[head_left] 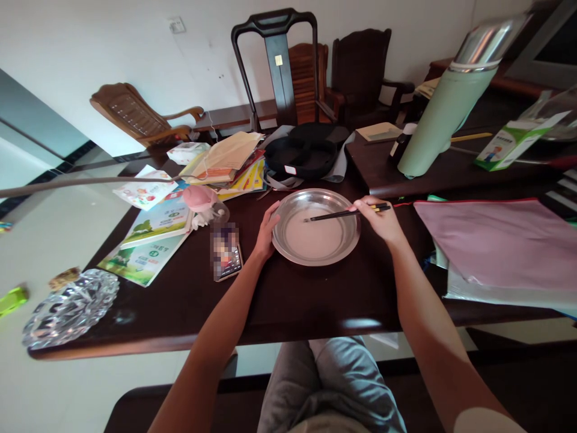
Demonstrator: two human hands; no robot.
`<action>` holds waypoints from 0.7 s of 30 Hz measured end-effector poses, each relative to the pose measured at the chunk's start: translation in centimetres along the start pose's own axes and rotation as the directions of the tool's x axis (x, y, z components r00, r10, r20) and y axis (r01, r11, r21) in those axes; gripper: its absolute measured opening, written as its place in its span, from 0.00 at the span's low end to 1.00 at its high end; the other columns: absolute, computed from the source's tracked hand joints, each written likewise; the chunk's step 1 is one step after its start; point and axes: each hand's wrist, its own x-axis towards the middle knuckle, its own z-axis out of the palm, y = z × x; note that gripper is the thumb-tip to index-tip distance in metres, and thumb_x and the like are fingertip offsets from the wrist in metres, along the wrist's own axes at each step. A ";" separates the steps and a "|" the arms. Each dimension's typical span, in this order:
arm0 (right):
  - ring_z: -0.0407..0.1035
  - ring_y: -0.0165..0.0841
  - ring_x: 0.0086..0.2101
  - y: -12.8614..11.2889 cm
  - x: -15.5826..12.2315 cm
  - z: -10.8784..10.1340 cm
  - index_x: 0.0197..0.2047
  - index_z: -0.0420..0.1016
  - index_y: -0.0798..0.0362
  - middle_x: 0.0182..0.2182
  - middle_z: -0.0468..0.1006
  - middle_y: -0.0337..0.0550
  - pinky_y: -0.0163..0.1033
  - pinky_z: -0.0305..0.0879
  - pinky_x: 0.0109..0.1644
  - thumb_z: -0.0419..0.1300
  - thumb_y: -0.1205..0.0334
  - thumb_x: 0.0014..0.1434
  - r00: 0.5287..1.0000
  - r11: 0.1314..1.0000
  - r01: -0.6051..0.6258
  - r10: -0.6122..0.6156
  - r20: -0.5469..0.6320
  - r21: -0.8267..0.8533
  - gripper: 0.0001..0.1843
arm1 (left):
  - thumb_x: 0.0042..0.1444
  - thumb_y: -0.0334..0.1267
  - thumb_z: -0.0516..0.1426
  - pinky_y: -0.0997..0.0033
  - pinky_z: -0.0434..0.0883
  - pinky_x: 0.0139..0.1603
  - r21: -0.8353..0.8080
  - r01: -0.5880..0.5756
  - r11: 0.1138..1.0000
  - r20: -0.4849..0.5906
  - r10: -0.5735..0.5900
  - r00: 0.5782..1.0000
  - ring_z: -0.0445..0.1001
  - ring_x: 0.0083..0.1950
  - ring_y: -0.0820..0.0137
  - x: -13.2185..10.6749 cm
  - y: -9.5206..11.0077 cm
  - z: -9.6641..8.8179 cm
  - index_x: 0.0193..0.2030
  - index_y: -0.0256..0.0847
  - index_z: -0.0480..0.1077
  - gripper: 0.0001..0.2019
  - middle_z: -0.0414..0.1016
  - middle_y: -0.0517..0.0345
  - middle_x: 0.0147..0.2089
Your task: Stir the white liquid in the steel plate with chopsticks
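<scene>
A shallow round metal bowl sits on the dark table, with a smooth pale layer inside; whether that is liquid or batter I cannot tell. My left hand holds the bowl's left side, fingers along the rim. In my right hand, at the right rim, is a pair of black chopsticks with gold bands near the back end. They lie nearly level over the bowl, tips pointing left near its middle. Whether the tips touch the pale layer is unclear.
Left of the bowl are a phone, a pink-topped object, booklets and a glass dish. Behind stand a black bag and papers. A green thermos and a pink folder are on the right.
</scene>
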 end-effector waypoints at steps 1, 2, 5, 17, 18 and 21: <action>0.82 0.43 0.37 0.1 0.1 -0.2 0.27 0.82 0.45 0.30 0.87 0.42 0.50 0.76 0.52 0.65 0.25 0.57 0.998 1.000 -0.005 0.005 -0.061 0.002 0.30 | 0.53 0.59 0.69 0.47 0.69 0.71 0.001 0.004 1.000 0.004 -0.004 1.000 0.71 0.71 0.47 0.0 0.0 0.0 0.63 0.48 0.74 0.34 0.72 0.48 0.72; 0.81 0.43 0.35 0.2 0.1 -0.5 0.25 0.81 0.45 0.27 0.86 0.42 0.51 0.76 0.51 0.64 0.25 0.57 0.994 1.000 -0.015 0.016 -0.111 0.014 0.31 | 0.53 0.59 0.69 0.47 0.69 0.71 0.001 0.009 1.000 0.007 -0.009 1.000 0.71 0.71 0.47 0.0 0.0 0.0 0.64 0.48 0.74 0.34 0.73 0.48 0.72; 0.80 0.43 0.31 0.1 0.1 -0.8 0.21 0.77 0.44 0.23 0.83 0.42 0.50 0.77 0.48 0.64 0.25 0.58 0.991 0.997 -0.041 0.048 -0.122 0.058 0.32 | 0.52 0.60 0.69 0.47 0.70 0.70 -0.005 0.016 1.000 0.004 -0.016 1.000 0.71 0.71 0.47 0.0 0.0 0.0 0.64 0.48 0.74 0.35 0.73 0.48 0.72; 0.79 0.42 0.30 0.2 0.2 -1.0 0.21 0.78 0.45 0.22 0.82 0.42 0.51 0.77 0.48 0.64 0.25 0.58 0.986 0.998 -0.030 0.040 -0.165 0.061 0.32 | 0.50 0.61 0.70 0.48 0.69 0.71 -0.019 0.026 0.999 -0.006 -0.026 1.000 0.71 0.71 0.47 -0.1 0.2 0.1 0.64 0.48 0.74 0.37 0.73 0.49 0.72; 0.79 0.43 0.30 0.2 0.1 -0.9 0.21 0.77 0.44 0.21 0.81 0.42 0.51 0.77 0.47 0.64 0.25 0.58 0.990 0.997 -0.039 0.048 -0.134 0.069 0.32 | 0.50 0.61 0.70 0.47 0.69 0.70 -0.013 0.024 1.000 -0.005 -0.024 1.000 0.72 0.70 0.47 -0.1 0.2 0.1 0.63 0.48 0.74 0.36 0.73 0.49 0.72; 0.81 0.44 0.34 -0.1 0.0 -0.1 0.23 0.80 0.44 0.25 0.84 0.43 0.50 0.77 0.48 0.64 0.25 0.57 1.000 0.999 -0.026 0.025 0.013 0.042 0.31 | 0.50 0.61 0.70 0.48 0.71 0.69 -0.006 0.020 1.000 -0.007 -0.020 1.000 0.72 0.69 0.47 -0.1 0.2 0.1 0.63 0.48 0.74 0.36 0.74 0.49 0.71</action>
